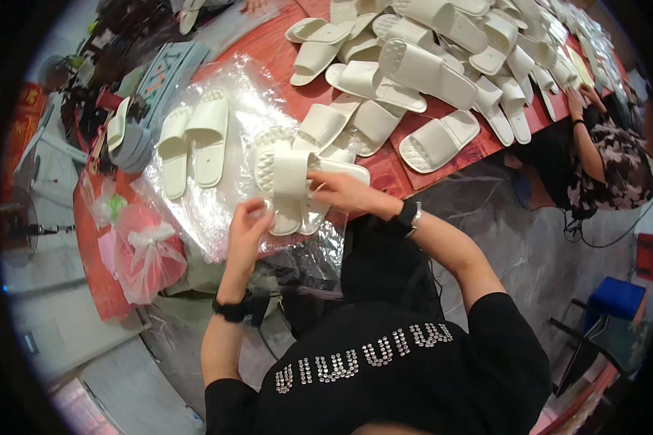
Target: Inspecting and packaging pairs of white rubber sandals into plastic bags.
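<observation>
My left hand [245, 230] and my right hand [341, 191] both grip a pair of white slide slippers [286, 181], stacked together sole to sole, at the near edge of the red table [406, 181]. The left hand pinches the lower end, the right hand holds the side nearest the strap. Under the pair lies a stack of clear plastic bags [218, 210]. Another pair of white slippers [192, 138] lies flat on the plastic to the left.
A large heap of white slippers [428, 65] covers the table's far side. Another person's arm [584, 138] reaches in at the right. A pink plastic bag [141, 254] hangs at the left edge. A blue stool [617, 297] stands on the floor at the right.
</observation>
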A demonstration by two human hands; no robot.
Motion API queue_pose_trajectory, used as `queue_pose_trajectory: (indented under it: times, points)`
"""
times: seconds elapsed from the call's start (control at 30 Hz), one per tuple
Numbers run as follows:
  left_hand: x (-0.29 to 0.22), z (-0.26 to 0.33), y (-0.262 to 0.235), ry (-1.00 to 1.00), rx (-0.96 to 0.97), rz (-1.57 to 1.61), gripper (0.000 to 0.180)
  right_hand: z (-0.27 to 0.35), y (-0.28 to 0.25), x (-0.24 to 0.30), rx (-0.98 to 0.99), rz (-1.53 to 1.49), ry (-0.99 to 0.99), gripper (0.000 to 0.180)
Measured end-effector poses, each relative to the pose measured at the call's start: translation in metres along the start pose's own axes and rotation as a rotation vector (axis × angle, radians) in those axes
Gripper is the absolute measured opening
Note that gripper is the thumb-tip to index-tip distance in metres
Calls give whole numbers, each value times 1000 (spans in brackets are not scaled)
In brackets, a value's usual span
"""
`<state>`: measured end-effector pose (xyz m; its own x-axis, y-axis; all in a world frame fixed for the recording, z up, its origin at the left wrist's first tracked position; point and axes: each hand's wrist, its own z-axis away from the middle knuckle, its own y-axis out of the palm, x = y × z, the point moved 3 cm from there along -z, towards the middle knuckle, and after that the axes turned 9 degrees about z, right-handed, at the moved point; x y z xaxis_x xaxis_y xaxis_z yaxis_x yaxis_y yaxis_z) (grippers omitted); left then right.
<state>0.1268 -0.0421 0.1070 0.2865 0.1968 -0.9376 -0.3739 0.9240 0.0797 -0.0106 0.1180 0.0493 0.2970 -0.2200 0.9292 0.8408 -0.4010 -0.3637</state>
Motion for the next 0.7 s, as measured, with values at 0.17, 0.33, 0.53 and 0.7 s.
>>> queue_pose_trajectory:
  times: [0.17, 0.33, 0.53, 0.7]
  points:
    - [31, -36, 20, 28, -205, -16, 64, -19, -80, -20, -612, 460, -74, 31]
    - [51, -55, 14, 38, -391, 28, 68, -66, -100, -45, -335, 394, 229, 41]
    - [58, -73, -2, -39, -389, 112, 41, -77, -92, -32, -226, 15, 326, 33]
    - [37, -66, -11, 153, -386, 412, 22, -66, -83, -11, -307, -242, 242, 24]
